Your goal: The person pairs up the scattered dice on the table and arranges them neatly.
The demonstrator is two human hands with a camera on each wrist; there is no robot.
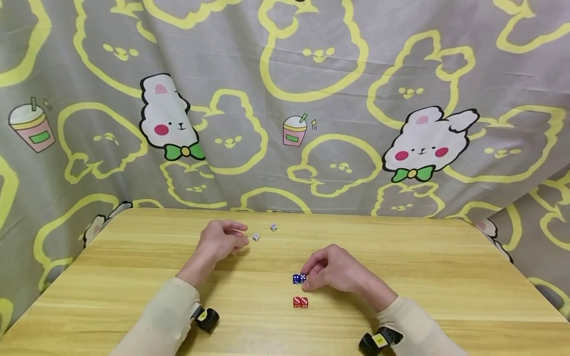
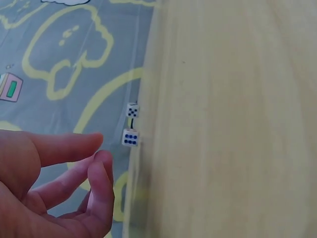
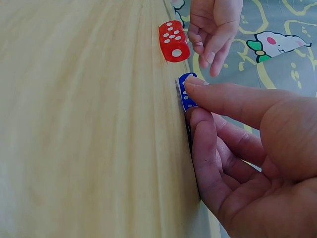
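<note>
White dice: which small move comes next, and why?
The left hand should probably pinch the nearer white die: that hand is empty beside it, and the other white die sits apart, while red dice and blue dice sit paired.

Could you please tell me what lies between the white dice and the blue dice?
Between the white dice and the blue dice lies only bare tabletop, as the head view shows.

Wood-grain table (image 1: 445,277) before a grey cloth (image 1: 240,49) with printed yellow outlines (image 1: 307,96), white rabbits (image 1: 432,141) and pink cups (image 1: 295,130).
</note>
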